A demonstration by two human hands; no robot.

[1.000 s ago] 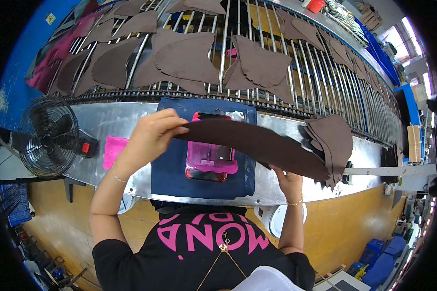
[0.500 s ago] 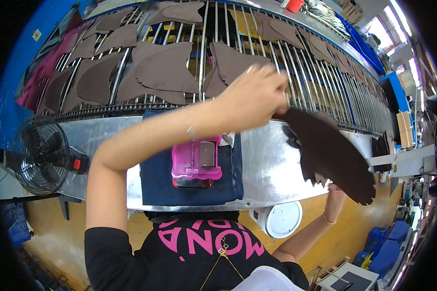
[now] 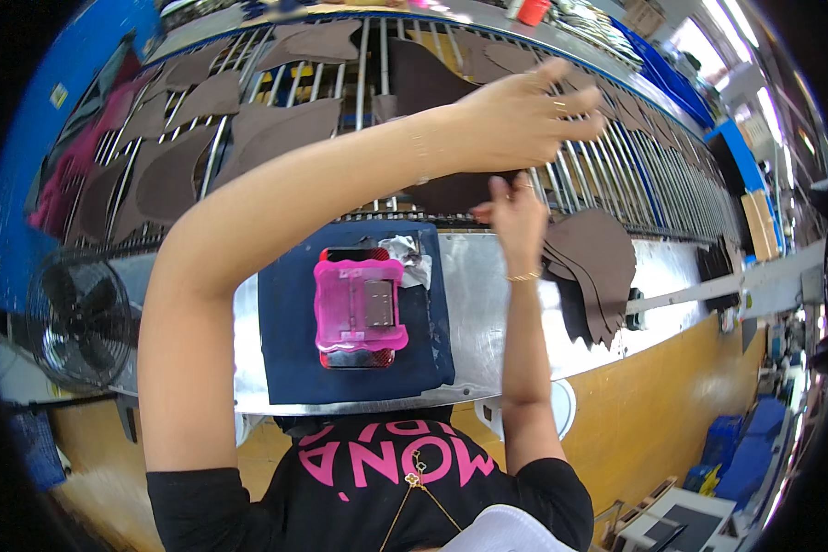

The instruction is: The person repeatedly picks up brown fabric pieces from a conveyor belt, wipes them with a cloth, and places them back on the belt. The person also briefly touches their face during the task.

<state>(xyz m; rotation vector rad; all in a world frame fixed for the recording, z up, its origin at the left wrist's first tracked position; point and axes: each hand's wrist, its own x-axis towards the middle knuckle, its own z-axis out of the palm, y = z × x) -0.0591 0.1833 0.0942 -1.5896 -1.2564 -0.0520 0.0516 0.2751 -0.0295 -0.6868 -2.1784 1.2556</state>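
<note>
My left hand (image 3: 538, 118) reaches across the slatted metal rack with its fingers spread, above a dark brown flat cut piece (image 3: 420, 75). The piece lies on the slats, partly hidden by my left forearm and hand. My right hand (image 3: 517, 225) is at the rack's front edge, its fingers apart and the fingertips at the lower right border of the dark piece. Whether they touch it I cannot tell. Beside my right wrist, a fanned stack of brown cut pieces (image 3: 603, 253) rests on the metal table.
Other brown pieces (image 3: 170, 175) lie in rows on the rack slats (image 3: 584, 152). A pink plastic holder (image 3: 340, 304) sits on a dark blue cloth (image 3: 290, 368) on the metal table (image 3: 478, 322). A black fan (image 3: 78, 317) stands at the left, and a white bucket (image 3: 563, 409) is below the table edge.
The dark piece moved from above the table at right onto the rack. My right hand came up from below to the rack's edge; my left hand's fingers spread.
</note>
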